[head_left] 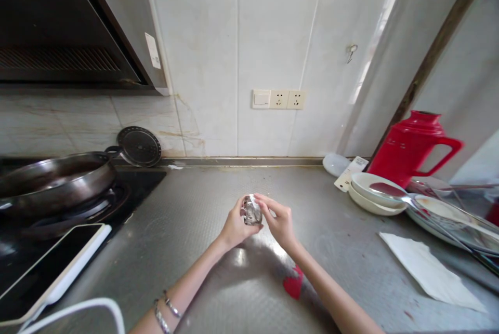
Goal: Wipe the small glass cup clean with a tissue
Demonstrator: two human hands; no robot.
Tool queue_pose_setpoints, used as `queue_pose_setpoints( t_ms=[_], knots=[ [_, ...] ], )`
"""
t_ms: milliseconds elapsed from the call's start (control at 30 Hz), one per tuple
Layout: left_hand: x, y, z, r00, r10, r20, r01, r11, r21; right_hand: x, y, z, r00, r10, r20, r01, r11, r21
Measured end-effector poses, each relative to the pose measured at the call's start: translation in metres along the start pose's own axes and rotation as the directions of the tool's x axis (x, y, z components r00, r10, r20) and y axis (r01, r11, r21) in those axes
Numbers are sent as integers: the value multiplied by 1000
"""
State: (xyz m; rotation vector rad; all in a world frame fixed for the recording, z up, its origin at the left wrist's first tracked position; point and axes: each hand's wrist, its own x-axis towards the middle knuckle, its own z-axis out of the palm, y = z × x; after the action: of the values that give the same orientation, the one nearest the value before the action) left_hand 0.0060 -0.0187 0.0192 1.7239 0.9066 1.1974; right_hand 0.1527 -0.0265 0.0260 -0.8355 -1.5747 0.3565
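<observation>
Above the table (pixel 218 204): small shiny wrapped lump (pixel 251 213), held up at mid-counter
Left hand (pixel 236 227): clamped on lump from left
Right hand (pixel 279 222): fingertips pinching white wrapper edge on top
Near right elbow: red scrap (pixel 293 283)

I hold a small clear glass jar (pixel 251 213) up off the steel tabletop (pixel 202 230), out in front of me over its middle. It is squat and shiny, and the contents look dark and grey through the glass (I can't tell what they are). My left hand (pixel 234 227) cups it from the side and below, while my right hand (pixel 278 219) pinches a small white piece at its top.
</observation>
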Motion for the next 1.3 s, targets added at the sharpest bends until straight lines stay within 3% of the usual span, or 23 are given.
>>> queue_pose_setpoints(
  t_ms=[67, 133, 300, 467, 567, 733, 900, 1200, 1300],
  knots=[
    [0, 2, -2, 1000, -11, 15, 11, 1000, -14, 3, -3, -2, 986, 162, 28, -164, 982, 98],
    [0, 4, -4, 1000, -14, 27, 15, 999, -35, 4, -5, -3, 962, 248, 114, -267, 942, 204],
    [1, 7, -8, 999, -12, 31, 14, 999, -46, 6, -4, -2, 915, 265, 303, -370, 850, 374],
    [4, 1, -11, 998, -66, 4, 66, 998, -12, 7, -6, 0, 874, 300, 382, -458, 769, 446],
    [4, -2, -14, 993, -112, 39, 111, 994, 9, 8, -10, -1, 823, 381, 421, -557, 685, 469],
    [3, -3, -19, 996, -55, 70, 40, 981, 189, 8, -11, -3, 745, 524, 412, -667, 596, 447],
    [0, -10, -18, 998, -54, 34, 36, 913, 407, 6, -8, -2, 685, 560, 467, -729, 529, 435],
    [2, -22, -15, 999, -2, -34, 16, 914, 405, 2, -4, 1, 659, 599, 456, -752, 529, 393],
    [2, -22, -16, 999, 0, -34, 12, 940, 341, 0, 1, 6, 679, 615, 401, -734, 577, 357]
  ],
)
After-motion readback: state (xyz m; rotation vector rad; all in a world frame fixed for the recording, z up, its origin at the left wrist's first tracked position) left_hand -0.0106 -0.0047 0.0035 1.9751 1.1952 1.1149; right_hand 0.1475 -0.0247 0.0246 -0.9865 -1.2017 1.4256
